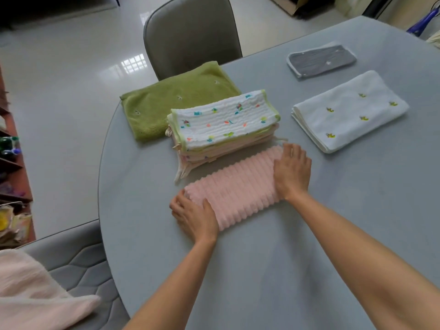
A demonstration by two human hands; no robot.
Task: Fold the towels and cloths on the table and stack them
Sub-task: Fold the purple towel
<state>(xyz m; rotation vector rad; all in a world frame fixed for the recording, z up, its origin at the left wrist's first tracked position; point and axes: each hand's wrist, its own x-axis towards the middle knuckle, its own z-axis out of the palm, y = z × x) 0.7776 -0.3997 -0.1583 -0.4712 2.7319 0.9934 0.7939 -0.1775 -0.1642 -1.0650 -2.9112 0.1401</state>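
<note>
A pink ribbed towel (pixel 235 186) lies folded into a long strip on the grey table (pixel 262 270). My left hand (pixel 194 216) grips its near-left end, thumb on top and fingers curled round the edge. My right hand (pixel 292 170) lies flat on its far-right end, fingers straight. Just behind the strip stands a stack of folded cloths (pixel 221 132) topped by a white one with coloured prints. A folded green towel (pixel 181 98) lies behind the stack, a folded white towel (pixel 350 113) to the right, and a folded grey cloth (pixel 321 60) beyond it.
A grey chair (pixel 190 32) stands at the table's far side. Another chair seat (pixel 83 265) at the near left carries a pale pink cloth (pixel 31 296). A cluttered shelf (pixel 12 163) lines the left wall.
</note>
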